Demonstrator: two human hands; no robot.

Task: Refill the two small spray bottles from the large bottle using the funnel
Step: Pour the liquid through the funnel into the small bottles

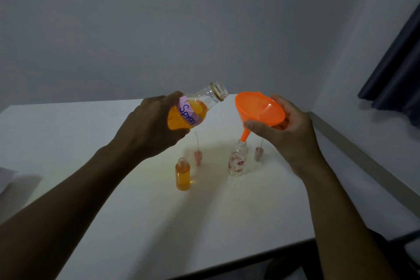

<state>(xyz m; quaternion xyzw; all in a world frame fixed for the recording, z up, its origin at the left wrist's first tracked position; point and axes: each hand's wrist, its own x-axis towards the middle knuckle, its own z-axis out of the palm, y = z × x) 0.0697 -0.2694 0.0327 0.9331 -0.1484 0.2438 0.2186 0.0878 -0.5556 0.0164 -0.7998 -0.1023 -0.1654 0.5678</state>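
My left hand (pixel 151 128) grips the large clear bottle (pixel 195 107), which holds orange liquid and bears a pink "Spray" label. It is uncapped and tilted, its mouth pointing up and right toward the funnel. My right hand (pixel 288 134) holds the orange funnel (pixel 259 109), whose spout sits in the neck of a clear small spray bottle (pixel 237 161) with a red flower print. A second small spray bottle (pixel 183 174), open-topped, stands to the left filled with orange liquid.
Two pink spray caps with dip tubes stand on the white table (pixel 159 223): one (pixel 197 157) behind the filled bottle, one (pixel 258 152) right of the flowered bottle. A wall lies behind, and a dark curtain (pixel 400 70) hangs at the right. The table's front edge is near.
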